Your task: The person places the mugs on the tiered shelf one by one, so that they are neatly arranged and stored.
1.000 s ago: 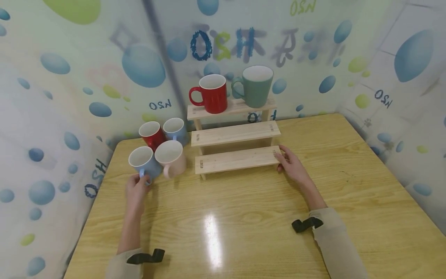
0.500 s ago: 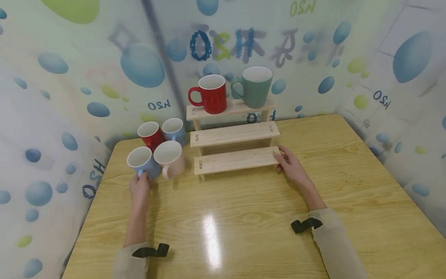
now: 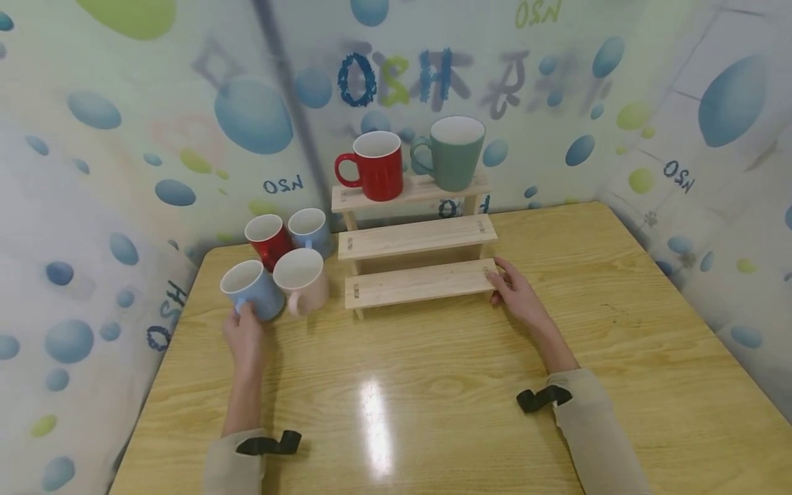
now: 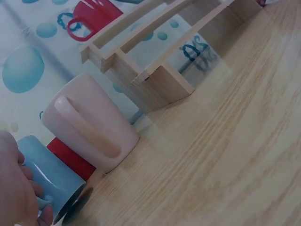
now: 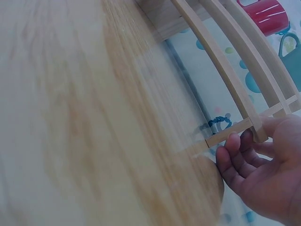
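My left hand (image 3: 245, 338) grips the handle of a light blue mug (image 3: 262, 294) at the front left of the mug group. In the left wrist view this blue mug (image 4: 49, 176) leans, with a dark shadow under its base. Close on its right stands a pink mug (image 3: 309, 287), handle toward me. My right hand (image 3: 520, 294) holds the right end of the lowest board of a three-step wooden rack (image 3: 421, 283), thumb on top and fingers below. In the right wrist view the fingers of the right hand (image 5: 263, 165) curl under the board's end.
Behind the pink mug stand a dark red mug (image 3: 272, 244) and a second light blue mug (image 3: 315, 234). On the rack's top board sit a red mug (image 3: 382, 170) and a green mug (image 3: 458, 157). A patterned curtain (image 3: 185, 103) surrounds the wooden table (image 3: 458, 412).
The left fingers have closed on the blue mug's handle, and the mug has tilted and shifted slightly left, away from the pink mug. My right hand stays on the rack.
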Tool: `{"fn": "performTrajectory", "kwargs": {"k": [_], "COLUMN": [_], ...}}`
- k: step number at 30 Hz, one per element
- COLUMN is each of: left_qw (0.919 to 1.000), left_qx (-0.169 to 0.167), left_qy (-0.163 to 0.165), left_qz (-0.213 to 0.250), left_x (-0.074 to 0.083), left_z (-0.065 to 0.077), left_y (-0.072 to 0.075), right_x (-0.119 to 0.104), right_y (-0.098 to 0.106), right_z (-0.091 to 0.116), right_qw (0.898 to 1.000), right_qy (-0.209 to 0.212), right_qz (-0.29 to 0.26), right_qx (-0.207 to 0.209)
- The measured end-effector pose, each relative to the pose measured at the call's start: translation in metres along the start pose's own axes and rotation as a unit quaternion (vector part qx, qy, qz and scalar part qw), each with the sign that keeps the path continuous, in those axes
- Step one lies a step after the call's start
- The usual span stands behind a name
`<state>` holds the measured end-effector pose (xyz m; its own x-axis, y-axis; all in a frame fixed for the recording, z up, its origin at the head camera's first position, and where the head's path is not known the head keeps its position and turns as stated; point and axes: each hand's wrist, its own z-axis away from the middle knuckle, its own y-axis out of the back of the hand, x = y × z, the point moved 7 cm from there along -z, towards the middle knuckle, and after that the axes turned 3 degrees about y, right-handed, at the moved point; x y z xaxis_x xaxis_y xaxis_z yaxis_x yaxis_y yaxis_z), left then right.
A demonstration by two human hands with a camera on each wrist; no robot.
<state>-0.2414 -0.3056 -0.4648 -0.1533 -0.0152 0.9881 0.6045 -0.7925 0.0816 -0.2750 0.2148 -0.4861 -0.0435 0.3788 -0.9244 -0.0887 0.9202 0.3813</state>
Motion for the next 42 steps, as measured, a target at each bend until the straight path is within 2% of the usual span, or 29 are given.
{"fn": "performTrajectory", "kwargs": {"k": [5, 12, 15, 21, 24, 28, 32, 35, 38, 42], "left_qw": [0.9993, 0.9996, 0.9994, 0.9981, 0.9966, 0.9938, 0.9925, 0.9892, 0.983, 0.9738], "left_qx": [0.015, -0.011, -0.015, -0.006, -0.013, -0.026, -0.035, -0.057, -0.095, -0.142], "left_qy": [-0.023, -0.022, -0.028, -0.036, -0.057, -0.093, -0.107, -0.123, -0.142, -0.163], "left_qz": [0.024, 0.014, 0.015, 0.05, 0.057, 0.056, 0.047, 0.056, 0.067, 0.072], "left_x": [0.006, 0.014, 0.023, 0.046, 0.06, 0.078, 0.091, 0.099, 0.106, 0.111], "left_z": [0.001, 0.002, 0.004, 0.012, 0.018, 0.028, 0.043, 0.055, 0.066, 0.077], "left_y": [0.007, 0.019, 0.024, 0.032, 0.032, 0.028, 0.021, 0.01, -0.004, -0.024], "right_x": [0.001, 0.0, 0.001, -0.001, -0.004, -0.02, -0.038, -0.042, -0.04, -0.018], "right_y": [0.0, 0.0, 0.0, 0.0, -0.001, 0.0, 0.0, 0.0, 0.0, 0.0], "right_z": [0.0, 0.001, 0.0, 0.001, 0.003, 0.009, 0.016, 0.018, 0.017, 0.008], "right_qw": [1.0, 1.0, 1.0, 1.0, 1.0, 0.999, 0.999, 0.999, 0.999, 1.0], "right_qy": [0.002, 0.001, 0.004, 0.009, 0.006, 0.004, 0.003, 0.001, 0.002, 0.003], "right_qz": [0.006, 0.003, 0.0, -0.007, -0.012, -0.017, -0.009, -0.009, -0.008, -0.011], "right_qx": [-0.004, -0.008, -0.01, -0.019, -0.023, -0.028, -0.032, -0.032, -0.031, -0.027]}}
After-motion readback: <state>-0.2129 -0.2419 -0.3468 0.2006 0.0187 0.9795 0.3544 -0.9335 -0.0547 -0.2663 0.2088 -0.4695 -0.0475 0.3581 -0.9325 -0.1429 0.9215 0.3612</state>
